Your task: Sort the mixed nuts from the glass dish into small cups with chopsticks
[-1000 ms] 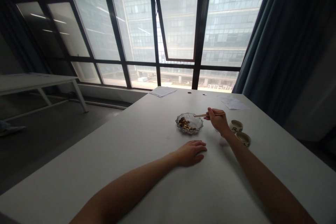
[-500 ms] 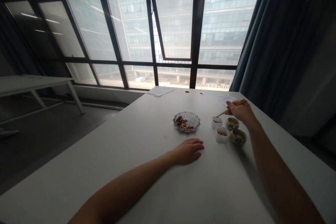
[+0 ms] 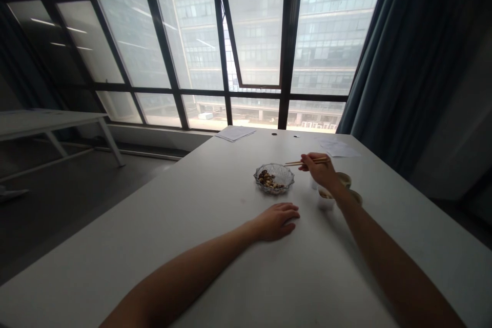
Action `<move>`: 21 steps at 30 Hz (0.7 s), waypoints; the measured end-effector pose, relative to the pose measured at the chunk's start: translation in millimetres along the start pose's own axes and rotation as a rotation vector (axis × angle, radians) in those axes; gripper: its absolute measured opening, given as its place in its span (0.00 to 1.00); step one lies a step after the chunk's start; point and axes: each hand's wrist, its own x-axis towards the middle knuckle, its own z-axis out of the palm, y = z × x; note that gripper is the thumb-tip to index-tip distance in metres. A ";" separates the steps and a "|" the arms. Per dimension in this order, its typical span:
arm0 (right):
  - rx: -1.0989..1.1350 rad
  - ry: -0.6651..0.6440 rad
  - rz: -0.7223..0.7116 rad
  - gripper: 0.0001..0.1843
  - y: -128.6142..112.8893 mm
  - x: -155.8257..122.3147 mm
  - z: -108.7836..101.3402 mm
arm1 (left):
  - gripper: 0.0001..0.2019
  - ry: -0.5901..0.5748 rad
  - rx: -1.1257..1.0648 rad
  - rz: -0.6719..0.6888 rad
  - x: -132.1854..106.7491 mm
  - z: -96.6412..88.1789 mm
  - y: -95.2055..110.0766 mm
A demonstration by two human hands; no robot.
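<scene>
My right hand (image 3: 317,168) holds a pair of wooden chopsticks (image 3: 294,163), their tips near the right rim of a clear glass bowl (image 3: 287,186). Nothing shows between the tips. Mixed dark and pale nuts or beans (image 3: 268,179) lie in the bowl, mostly on its left. My left hand (image 3: 274,221) rests flat on the table in front of the bowl, fingers out, holding nothing. Beneath my right wrist and forearm, partly hidden, stand a small white cup (image 3: 326,202), another white one, and two beige ceramic cups, one of them the far cup (image 3: 345,178).
The white table (image 3: 215,205) stretches towards the window. Loose papers lie at its far left corner (image 3: 235,134) and more papers (image 3: 338,148) lie at the far right. A small dark disc (image 3: 274,134) is near the back edge. A second table (image 3: 49,122) stands at left.
My right hand has moved left with the chopsticks, from the far white cup to beside the glass bowl. My forearm now covers part of the cups. My left hand has stayed still.
</scene>
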 end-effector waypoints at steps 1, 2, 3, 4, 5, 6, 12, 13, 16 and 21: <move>-0.008 -0.034 -0.010 0.25 5.3 -2.5 10.2 | 0.18 0.002 0.004 -0.001 0.1 0.6 -0.2; -0.024 -0.065 -0.019 0.25 10.9 -4.9 19.0 | 0.18 0.005 0.009 -0.002 0.1 1.2 -0.3; -0.044 -0.094 -0.030 0.25 16.3 -7.1 26.2 | 0.18 0.008 0.013 -0.002 0.2 1.7 -0.4; -0.063 -0.115 -0.042 0.25 21.5 -9.0 31.7 | 0.18 0.012 0.017 -0.001 0.3 2.2 -0.4; -0.077 -0.135 -0.052 0.25 26.2 -10.6 35.6 | 0.18 0.015 0.019 0.001 0.5 2.5 -0.2; -0.085 -0.147 -0.060 0.25 30.4 -11.8 38.1 | 0.18 0.017 0.019 0.004 0.7 2.7 0.1; -0.008 -0.118 0.004 0.26 52.1 -14.0 42.2 | 0.18 0.008 0.002 0.012 1.2 1.7 1.8; -0.001 -0.120 0.016 0.26 55.5 -14.3 43.2 | 0.18 0.009 0.001 0.011 1.1 1.7 1.8; -0.001 -0.120 0.031 0.27 62.7 -16.1 47.0 | 0.18 0.016 -0.003 0.010 0.9 2.5 1.2; -0.018 -0.114 -0.016 0.25 60.9 -20.9 50.3 | 0.18 0.016 0.001 0.015 1.2 2.9 0.6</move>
